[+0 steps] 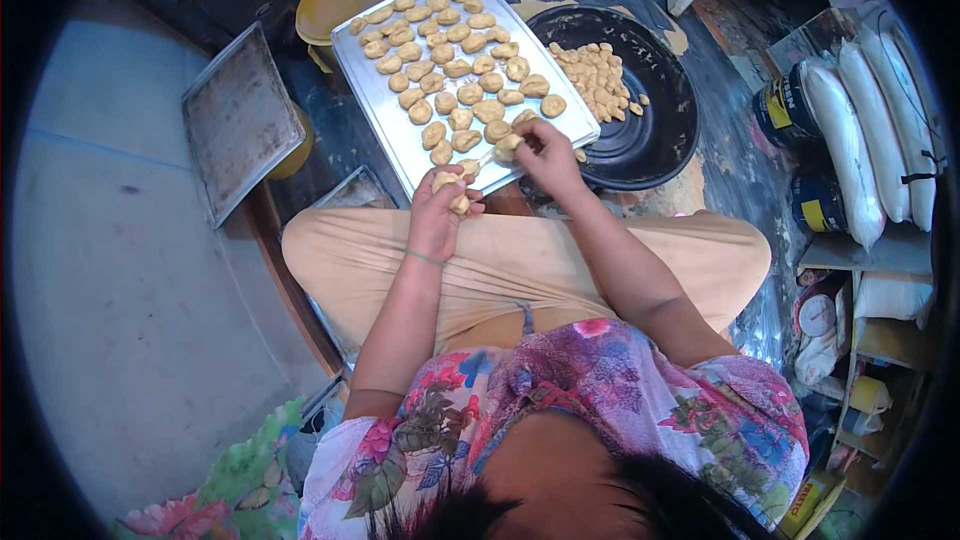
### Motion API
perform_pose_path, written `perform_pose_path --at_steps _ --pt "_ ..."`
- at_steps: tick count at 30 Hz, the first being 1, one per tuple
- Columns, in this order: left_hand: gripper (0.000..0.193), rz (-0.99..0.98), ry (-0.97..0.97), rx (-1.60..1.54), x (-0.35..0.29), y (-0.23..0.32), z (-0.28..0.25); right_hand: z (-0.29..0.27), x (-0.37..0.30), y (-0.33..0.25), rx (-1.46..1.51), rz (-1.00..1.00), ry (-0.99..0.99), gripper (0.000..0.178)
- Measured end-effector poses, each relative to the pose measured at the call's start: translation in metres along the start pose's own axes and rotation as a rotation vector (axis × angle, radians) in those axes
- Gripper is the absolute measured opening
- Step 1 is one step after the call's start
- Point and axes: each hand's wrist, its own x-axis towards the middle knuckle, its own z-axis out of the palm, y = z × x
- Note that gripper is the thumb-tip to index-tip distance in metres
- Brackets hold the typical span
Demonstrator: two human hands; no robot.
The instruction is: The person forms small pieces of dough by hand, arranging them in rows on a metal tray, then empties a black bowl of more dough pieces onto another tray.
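My left hand (437, 218) is closed around a few lumps of pale yellow dough (447, 182) at the near edge of a metal tray (382, 112). Just to its right, the fingers of my right hand (550, 162) pinch another piece of dough (508, 147). A thin pale strand seems to stretch between the two hands. Several rounded dough balls (470, 93) cover most of the tray in uneven rows. Beyond my right hand sits a wide black basin (668, 90), with a heap of small light brown lumps (592, 75) against its left side.
A yellow bucket (350, 2) stands behind the tray's far left corner. A stained baking tray (240, 115) leans at the left. Long white filled bags (850, 145) lie by dark buckets (775, 110) at the right, above a dial scale (817, 315). My crossed legs (520, 250) border the tray's near side.
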Motion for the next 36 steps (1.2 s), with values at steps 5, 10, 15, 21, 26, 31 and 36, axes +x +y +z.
perform_pose_path --at_steps 5,10,15,21,26,31,36 --pt "0.028 0.022 -0.067 0.089 0.004 -0.008 0.000 -0.002 0.003 -0.002 -0.205 -0.231 -0.009 0.019" --pt "0.028 0.033 -0.112 0.222 0.004 -0.018 0.003 0.024 -0.014 -0.001 -0.395 -0.550 -0.118 0.019" --pt "0.027 0.154 -0.122 0.622 0.011 -0.017 0.006 0.018 -0.019 -0.016 -0.362 -0.484 -0.192 0.026" --pt "0.028 0.444 -0.084 0.874 0.024 -0.013 0.007 0.017 -0.011 -0.014 -0.057 -0.164 -0.036 0.024" --pt "0.027 0.580 -0.015 0.983 0.018 -0.018 0.012 0.017 -0.007 0.022 -0.403 -0.471 -0.166 0.018" --pt "0.031 0.149 0.025 0.383 0.016 -0.006 0.035 0.019 -0.018 -0.004 -0.417 -0.417 -0.170 0.025" --pt "0.043 0.217 -0.229 -0.003 0.017 0.002 0.085 -0.035 -0.011 -0.048 -0.024 -0.405 0.175 0.029"
